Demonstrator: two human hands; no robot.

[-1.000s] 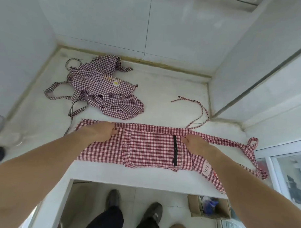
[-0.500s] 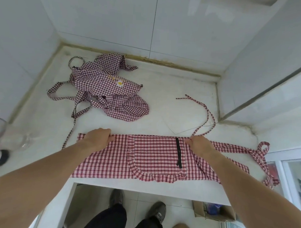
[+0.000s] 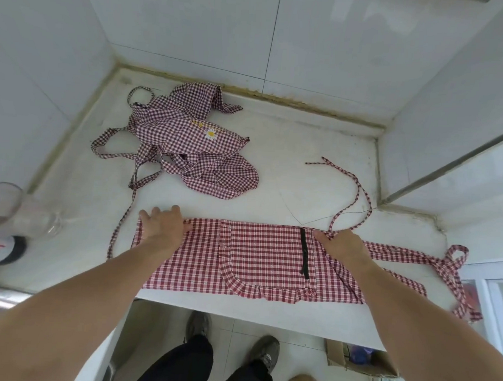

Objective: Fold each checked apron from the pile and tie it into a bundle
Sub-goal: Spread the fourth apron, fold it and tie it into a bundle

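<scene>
I have the red checked apron (image 3: 259,259) folded to a flat band under both hands: my left hand (image 3: 163,225) presses it with spread fingers, my right hand (image 3: 341,244) lies flat on it. Its ties (image 3: 355,191) trail loose beyond my right hand, and the darker apron pile (image 3: 195,142) beyond my left looks untouched, so I judge most remains.

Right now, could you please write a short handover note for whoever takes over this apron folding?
Left hand: flat, fingers spread, pressing the left far corner of the red checked apron.
Right hand: resting on the apron's far edge, right of the black strip; whether it pinches the cloth cannot be told.
The apron lies folded into a long band along the counter's near edge, ties trailing loose to the right.
The dark checked apron lies crumpled further back.
Done: first lengthwise fold.
Left: fold it smaller, tie the bundle, then do the dark apron.
</scene>
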